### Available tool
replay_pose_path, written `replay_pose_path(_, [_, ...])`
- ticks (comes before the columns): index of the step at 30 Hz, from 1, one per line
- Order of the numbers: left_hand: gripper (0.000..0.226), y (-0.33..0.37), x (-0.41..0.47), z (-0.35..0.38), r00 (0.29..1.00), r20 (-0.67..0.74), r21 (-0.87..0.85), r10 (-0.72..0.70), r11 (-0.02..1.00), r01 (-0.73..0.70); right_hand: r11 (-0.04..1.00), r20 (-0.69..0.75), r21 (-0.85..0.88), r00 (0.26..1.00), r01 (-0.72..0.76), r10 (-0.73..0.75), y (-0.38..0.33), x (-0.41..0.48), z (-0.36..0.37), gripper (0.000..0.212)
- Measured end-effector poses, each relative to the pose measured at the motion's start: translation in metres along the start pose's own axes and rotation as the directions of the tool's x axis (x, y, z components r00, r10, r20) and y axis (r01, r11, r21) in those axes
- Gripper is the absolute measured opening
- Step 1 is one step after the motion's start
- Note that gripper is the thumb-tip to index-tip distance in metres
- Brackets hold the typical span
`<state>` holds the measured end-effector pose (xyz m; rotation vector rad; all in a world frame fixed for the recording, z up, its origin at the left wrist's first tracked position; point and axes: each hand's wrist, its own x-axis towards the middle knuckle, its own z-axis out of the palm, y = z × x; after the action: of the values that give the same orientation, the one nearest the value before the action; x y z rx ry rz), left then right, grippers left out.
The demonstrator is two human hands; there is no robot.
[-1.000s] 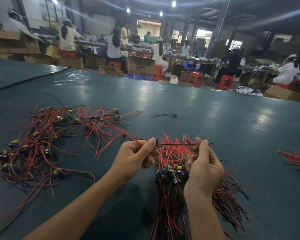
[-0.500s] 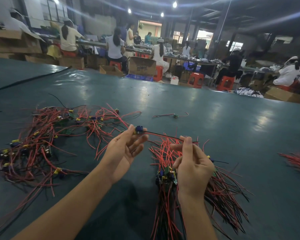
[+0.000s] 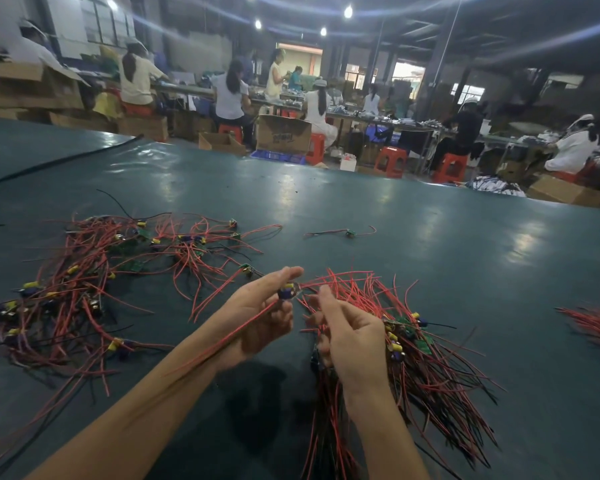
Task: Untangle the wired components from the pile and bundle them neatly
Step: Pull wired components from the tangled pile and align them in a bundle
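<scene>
Factory assembly hall: seated workers (image 3: 230,95) at long benches (image 3: 378,117), cardboard cartons (image 3: 283,134), red stools (image 3: 390,161).

Left hand (image 3: 260,318) palm-up and pinching, right hand (image 3: 355,341) curled and gripping, forearms converging

A blue component (image 3: 286,292) raised between tangled pile (image 3: 94,282) and bundle (image 3: 416,362).
</scene>
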<state>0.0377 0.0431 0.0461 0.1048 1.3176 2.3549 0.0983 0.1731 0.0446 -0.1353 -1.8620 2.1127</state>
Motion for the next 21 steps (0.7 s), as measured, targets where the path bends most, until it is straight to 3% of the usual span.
replay_pose_path(3, [0.034, -0.001, -0.007, 0.006, 0.994, 0.113, 0.153, 0.015, 0.988, -0.033, 0.997, 0.093, -0.016, 0.993, 0.08, -0.079, 0.001, -0.005, 0.007, 0.041])
replay_pose_path(5, [0.035, 0.0, -0.009, 0.009, 0.991, 0.134, 0.195, 0.019, 0.98, -0.045, 0.999, 0.088, 0.011, 0.995, 0.052, -0.052, 0.001, -0.007, 0.01, 0.04])
replay_pose_path(9, [0.05, -0.004, -0.012, 0.009, 0.99, 0.133, 0.027, -0.038, 0.999, 0.035, 0.988, 0.005, 0.126, 0.996, -0.09, 0.09, 0.003, -0.007, 0.013, 0.033])
replay_pose_path(12, [0.027, -0.012, -0.013, 0.011, 0.994, 0.068, 0.009, -0.084, 0.996, 0.083, 0.963, -0.048, 0.234, 0.988, -0.135, 0.15, 0.001, -0.005, 0.012, 0.027])
replay_pose_path(14, [0.004, -0.02, -0.012, 0.011, 0.998, 0.06, 0.209, -0.031, 0.978, 0.018, 0.962, -0.085, 0.253, 0.988, -0.106, 0.131, -0.002, -0.006, 0.012, 0.025])
replay_pose_path(15, [0.004, -0.024, -0.012, 0.01, 0.995, 0.099, 0.296, 0.014, 0.954, -0.043, 0.964, -0.106, 0.255, 0.989, -0.076, 0.106, -0.002, -0.006, 0.012, 0.024])
replay_pose_path(18, [0.012, -0.028, -0.016, 0.011, 0.946, 0.259, 0.38, 0.195, 0.88, -0.286, 0.977, -0.131, 0.214, 0.991, -0.002, 0.031, -0.002, -0.006, 0.014, 0.027])
replay_pose_path(21, [0.041, -0.027, -0.015, 0.016, 0.906, 0.228, 0.429, 0.356, 0.799, -0.422, 0.986, -0.09, 0.166, 0.996, 0.032, -0.017, -0.001, -0.009, 0.019, 0.035])
